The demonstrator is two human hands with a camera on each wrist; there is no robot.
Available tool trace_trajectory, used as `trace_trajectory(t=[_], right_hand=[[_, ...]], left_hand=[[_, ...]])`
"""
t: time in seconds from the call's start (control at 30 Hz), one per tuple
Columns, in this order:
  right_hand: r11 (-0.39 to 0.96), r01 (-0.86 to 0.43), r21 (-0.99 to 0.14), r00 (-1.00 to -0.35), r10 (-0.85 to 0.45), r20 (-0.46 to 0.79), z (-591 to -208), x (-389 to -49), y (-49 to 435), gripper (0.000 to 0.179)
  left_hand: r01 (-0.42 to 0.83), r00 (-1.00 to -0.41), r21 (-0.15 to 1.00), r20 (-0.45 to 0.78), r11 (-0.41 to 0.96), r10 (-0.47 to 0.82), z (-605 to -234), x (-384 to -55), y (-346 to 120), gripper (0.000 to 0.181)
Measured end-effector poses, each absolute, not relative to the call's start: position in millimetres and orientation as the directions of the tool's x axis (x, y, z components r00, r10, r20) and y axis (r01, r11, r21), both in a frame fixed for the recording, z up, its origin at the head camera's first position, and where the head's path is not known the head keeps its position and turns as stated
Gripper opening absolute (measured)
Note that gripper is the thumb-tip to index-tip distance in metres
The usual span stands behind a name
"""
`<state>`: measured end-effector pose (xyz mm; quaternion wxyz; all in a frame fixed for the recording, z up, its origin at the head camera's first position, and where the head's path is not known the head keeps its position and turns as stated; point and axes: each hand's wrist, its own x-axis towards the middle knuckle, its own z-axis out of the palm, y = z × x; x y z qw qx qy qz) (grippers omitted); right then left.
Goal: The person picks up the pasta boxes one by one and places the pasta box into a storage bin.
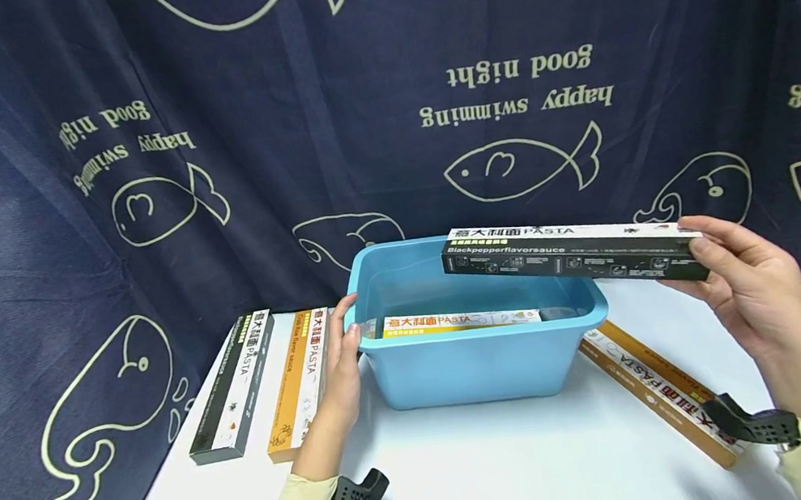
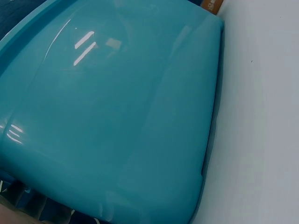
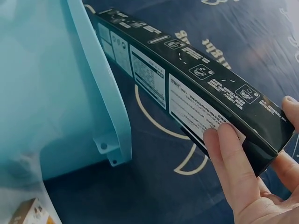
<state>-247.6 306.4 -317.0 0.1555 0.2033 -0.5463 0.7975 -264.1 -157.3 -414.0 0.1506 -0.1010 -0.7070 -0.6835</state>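
Note:
My right hand (image 1: 768, 297) holds a black and white pasta box (image 1: 562, 257) by its right end, with the thumb on one side and fingers beneath. Raised and slightly tilted, the box overlaps the back right rim of a blue plastic tub (image 1: 464, 369). In the right wrist view, two fingers lie along the labelled side of the box (image 3: 187, 105). At the tub's left rim my left hand (image 1: 340, 374) grips the edge. Inside the tub lies a white and orange pasta box (image 1: 462, 321), its lower part hidden by the front wall.
Left of the tub, a black pasta box (image 1: 232, 390) and an orange one (image 1: 300, 383) lie side by side on the white table (image 1: 468, 471). Another orange box (image 1: 661, 394) lies slanted at the tub's right. Behind hangs a dark blue fish-print cloth (image 1: 374, 139).

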Motion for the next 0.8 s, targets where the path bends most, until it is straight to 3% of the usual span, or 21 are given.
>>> trace_trajectory(t=[0.8], right_hand=[[-0.253,-0.401,-0.880,-0.891,-0.112,0.439,-315,-259,276,0.039]], left_hand=[[0.343,-0.937,0.938,0.345,0.040,-0.060,-414,-265,-158,0.048]])
